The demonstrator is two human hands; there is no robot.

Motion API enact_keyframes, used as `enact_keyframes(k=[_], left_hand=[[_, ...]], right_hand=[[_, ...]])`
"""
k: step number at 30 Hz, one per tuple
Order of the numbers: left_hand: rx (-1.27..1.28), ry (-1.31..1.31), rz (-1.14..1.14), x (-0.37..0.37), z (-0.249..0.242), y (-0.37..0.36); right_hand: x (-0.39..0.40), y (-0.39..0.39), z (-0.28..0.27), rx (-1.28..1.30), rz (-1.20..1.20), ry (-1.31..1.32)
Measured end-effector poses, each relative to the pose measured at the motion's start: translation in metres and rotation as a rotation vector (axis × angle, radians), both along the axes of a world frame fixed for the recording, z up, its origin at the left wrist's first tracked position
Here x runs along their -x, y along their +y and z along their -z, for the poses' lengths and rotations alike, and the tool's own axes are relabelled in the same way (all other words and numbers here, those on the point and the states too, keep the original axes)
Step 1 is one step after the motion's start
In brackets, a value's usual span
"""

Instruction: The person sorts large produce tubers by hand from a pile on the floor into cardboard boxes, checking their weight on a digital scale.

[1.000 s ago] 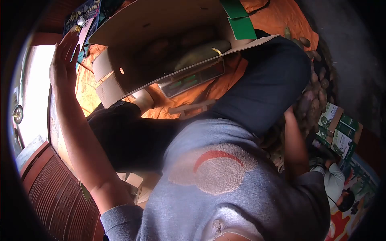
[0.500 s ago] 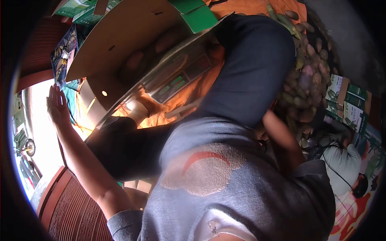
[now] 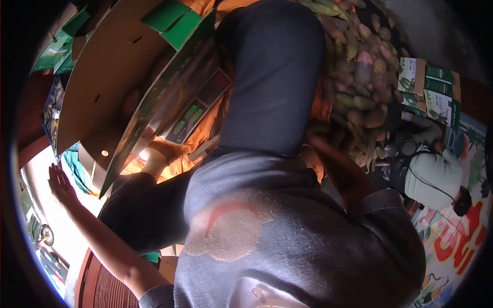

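Observation:
My left hand (image 3: 62,189) is held out at the left with its fingers stretched and nothing in it. It is nearest the lower corner of a large open cardboard box (image 3: 97,66). My right hand (image 3: 319,139) reaches down beside my bent knee at the near edge of a heap of brownish tubers (image 3: 364,90). That hand is dark and blurred, and its fingers are hidden; I cannot tell whether they hold a tuber. Several rounded tubers show dimly inside the box. A scale (image 3: 187,123) with green display windows sits between the box and my knee.
Orange sheeting (image 3: 177,160) lies under the scale. Green-and-white cartons (image 3: 431,95) are stacked at the right, near a crouching person in a pale top (image 3: 434,177). A reddish-brown ribbed surface (image 3: 110,285) is at lower left. Long green vegetables (image 3: 326,9) top the heap.
My view has shifted, so the box, knee and heap sit further left. My right hand now shows more beside the heap. The left hand stays outstretched, lower in view.

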State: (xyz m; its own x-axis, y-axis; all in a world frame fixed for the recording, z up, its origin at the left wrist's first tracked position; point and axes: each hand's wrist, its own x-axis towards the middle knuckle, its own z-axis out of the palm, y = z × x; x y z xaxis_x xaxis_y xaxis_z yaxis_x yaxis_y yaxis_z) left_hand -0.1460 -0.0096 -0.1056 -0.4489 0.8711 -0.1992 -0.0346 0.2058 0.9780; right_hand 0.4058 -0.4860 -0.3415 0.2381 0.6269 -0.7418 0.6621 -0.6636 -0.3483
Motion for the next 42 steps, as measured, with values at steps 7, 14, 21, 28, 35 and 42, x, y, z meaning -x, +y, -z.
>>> enact_keyframes(k=[7, 14, 21, 28, 35, 42], left_hand=[[0.000, 0.038, -0.011, 0.020, 0.010, 0.013], [0.040, 0.011, -0.078, 0.080, 0.034, 0.034], [0.062, 0.140, 0.049, 0.164, 0.066, 0.043], [0.053, 0.050, -0.155, 0.100, 0.048, 0.013], [0.051, 0.133, -0.155, 0.051, 0.029, 0.006], [0.012, 0.078, -0.165, 0.042, 0.024, 0.009]], right_hand=[[-0.030, -0.055, -0.038, 0.055, 0.319, -0.067], [-0.141, -0.098, -0.044, -0.105, 0.668, -0.706], [-0.198, -0.114, -0.070, 0.038, 0.487, -1.493], [-0.302, -0.225, 0.006, -0.632, 2.256, 0.120], [-0.289, -0.227, -0.008, -0.823, 2.353, 0.279], [-0.271, -0.241, 0.017, -1.109, 2.077, 0.536]])
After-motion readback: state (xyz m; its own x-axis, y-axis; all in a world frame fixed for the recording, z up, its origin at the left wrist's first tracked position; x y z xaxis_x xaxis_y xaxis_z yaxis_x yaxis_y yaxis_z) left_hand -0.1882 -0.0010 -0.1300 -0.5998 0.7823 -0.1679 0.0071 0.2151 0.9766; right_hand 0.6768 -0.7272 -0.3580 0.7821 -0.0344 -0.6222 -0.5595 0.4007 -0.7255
